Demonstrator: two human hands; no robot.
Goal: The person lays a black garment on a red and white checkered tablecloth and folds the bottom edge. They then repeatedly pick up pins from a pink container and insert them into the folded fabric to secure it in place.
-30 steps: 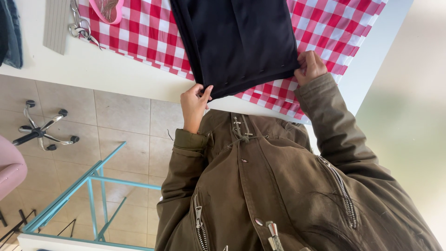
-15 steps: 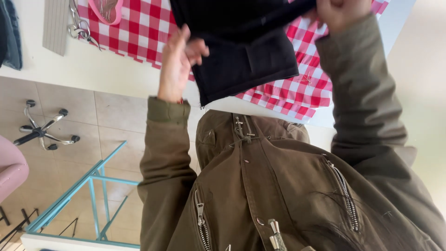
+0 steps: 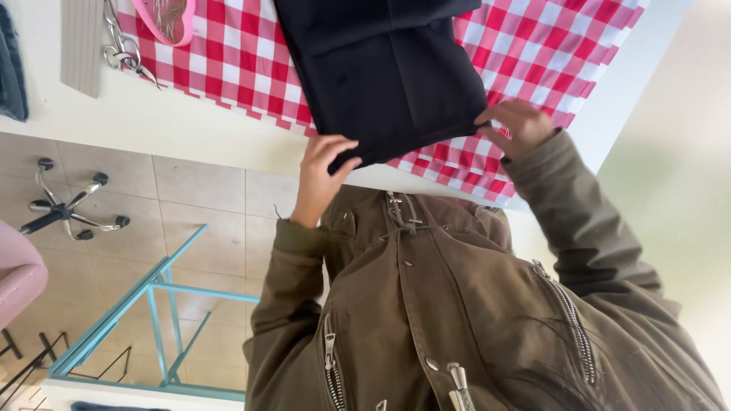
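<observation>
A: While both hands sit at the near edge of the white table, status on the garment?

B: Folded black fabric garment lies flat on the red-and-white checked tablecloth, mid-table. Its lower hem reaches almost to the table's near edge.

A: Left hand?

B: Left hand is at the garment's near-left corner. Fingers curl up over the hem, thumb beside them, closed on the fabric edge. Looks like a pinch grip on that corner.

A: Right hand?

B: Right hand is at the near-right corner of the garment. Fingertips press together on the hem there, palm over the checked cloth. Also clamped on the fabric.

A: Sleeves?

B: Both in an olive-green zipped jacket; it fills the lower frame.

A: Anything else on the table?

B: Far-left area: a pink heart-shaped tray on the cloth's corner, metal scissors just beside it, half on cloth, half on bare table. Grey ribbed strip left of those. Dark blue cloth at the far left edge, mostly cut off.

A: Floor side?

B: Beige tiles, a teal metal frame, a chair's wheeled star base, and a pink seat at the left edge.
</observation>
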